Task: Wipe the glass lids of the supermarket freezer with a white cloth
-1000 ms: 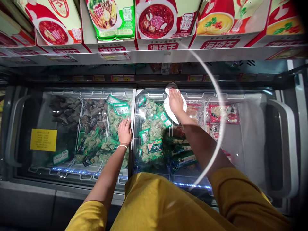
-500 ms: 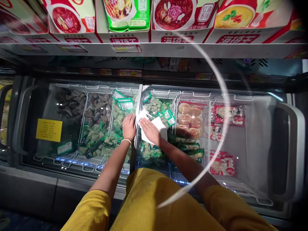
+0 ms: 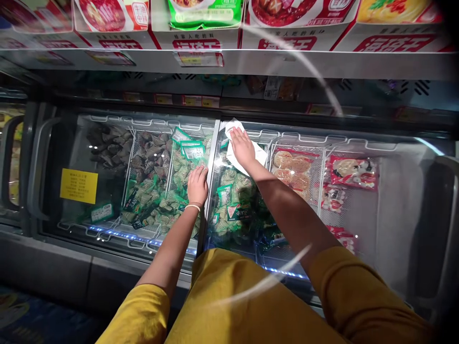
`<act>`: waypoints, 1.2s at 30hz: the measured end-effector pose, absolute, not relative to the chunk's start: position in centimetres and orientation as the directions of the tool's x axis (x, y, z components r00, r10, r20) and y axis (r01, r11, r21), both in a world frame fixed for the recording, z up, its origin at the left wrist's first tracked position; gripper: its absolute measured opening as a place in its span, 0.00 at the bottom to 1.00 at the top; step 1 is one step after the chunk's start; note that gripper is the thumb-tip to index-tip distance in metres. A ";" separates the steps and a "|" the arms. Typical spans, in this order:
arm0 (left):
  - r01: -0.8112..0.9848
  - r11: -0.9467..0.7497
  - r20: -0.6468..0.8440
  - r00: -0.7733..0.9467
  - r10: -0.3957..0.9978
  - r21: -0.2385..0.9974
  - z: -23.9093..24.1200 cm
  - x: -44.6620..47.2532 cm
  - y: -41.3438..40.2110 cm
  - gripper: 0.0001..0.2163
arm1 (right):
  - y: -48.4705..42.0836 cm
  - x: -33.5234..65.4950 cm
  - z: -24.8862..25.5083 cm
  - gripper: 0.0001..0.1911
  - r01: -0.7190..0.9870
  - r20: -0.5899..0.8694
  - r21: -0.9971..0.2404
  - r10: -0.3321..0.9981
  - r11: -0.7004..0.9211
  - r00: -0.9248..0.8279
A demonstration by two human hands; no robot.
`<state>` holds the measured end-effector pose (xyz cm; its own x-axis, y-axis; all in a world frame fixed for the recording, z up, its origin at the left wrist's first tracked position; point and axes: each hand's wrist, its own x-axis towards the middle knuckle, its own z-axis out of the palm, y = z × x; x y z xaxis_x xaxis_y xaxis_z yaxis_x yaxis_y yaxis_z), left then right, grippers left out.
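My right hand [image 3: 243,147] lies flat, fingers stretched out, pressing a white cloth [image 3: 258,154] onto the glass lid of a chest freezer [image 3: 362,210], near the lid's far edge and just right of the middle frame. My left hand [image 3: 198,184] rests palm down on the left glass lid [image 3: 75,148], fingers together, beside the middle frame [image 3: 210,181]. A thin band circles that wrist. Both arms wear yellow sleeves.
Under the glass lie wire baskets of green wrapped packets [image 3: 236,191], dark wrapped packets [image 3: 147,153], round flatbreads [image 3: 290,167] and red-white bags [image 3: 353,172]. A yellow notice [image 3: 78,186] sticks to the left lid. Grey handles [image 3: 38,167] flank the lids. Boxed goods [image 3: 201,19] line the shelf above.
My right hand slid the cloth from the lid's far edge back towards my left hand, then out again to the far edge. My left hand stayed in place. The camera view shifted slightly.
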<state>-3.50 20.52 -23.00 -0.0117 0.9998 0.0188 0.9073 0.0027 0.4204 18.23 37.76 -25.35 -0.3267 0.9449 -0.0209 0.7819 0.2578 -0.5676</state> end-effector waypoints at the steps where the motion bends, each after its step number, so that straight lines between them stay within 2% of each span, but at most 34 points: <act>1: 0.907 0.005 0.015 -0.012 1.000 0.422 -23.0 -3.5 20.5 0.23 | 37.7 17.7 -25.4 0.29 0.791 -0.021 -0.562 0.952 0.241 -0.305; 3: 0.907 0.006 0.014 -0.013 1.000 0.422 -23.1 -3.5 20.6 0.23 | 36.1 16.3 -25.3 0.30 0.788 -0.020 -0.563 0.950 0.248 -0.312; 11: 0.904 0.002 0.030 -0.016 0.999 0.428 -23.5 -3.7 20.5 0.23 | 20.2 13.3 -23.8 0.30 0.661 -0.091 -0.646 0.822 0.381 -0.563; 16: 0.897 -0.011 0.045 -0.009 0.999 0.441 -23.3 -4.0 20.5 0.23 | 21.5 15.7 -23.2 0.29 0.648 -0.119 -0.589 0.742 0.482 -0.660; 21: 0.902 -0.041 0.073 0.010 0.997 0.431 -23.2 -4.1 20.6 0.23 | 30.2 18.8 -23.5 0.32 0.767 -0.065 -0.492 0.861 0.412 -0.504; 27: 0.906 -0.037 0.073 0.007 0.997 0.421 -23.3 -4.4 20.6 0.23 | 38.4 26.5 -24.8 0.31 0.848 -0.017 -0.482 0.965 0.220 -0.261; 32: 0.914 -0.032 0.067 0.006 0.998 0.405 -23.3 -4.5 20.5 0.24 | 38.3 37.1 -25.4 0.29 0.915 -0.001 -0.402 1.000 -0.025 0.027; 36: 0.911 -0.041 0.072 0.012 0.997 0.411 -23.4 -4.6 20.6 0.25 | 36.7 41.9 -25.7 0.30 0.904 0.043 -0.369 0.967 -0.217 0.250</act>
<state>-4.56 20.56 -23.41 0.0121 0.9973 0.0724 0.9107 -0.0409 0.4111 41.88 36.72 -25.74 0.2500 0.9673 0.0432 0.9038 -0.2172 -0.3688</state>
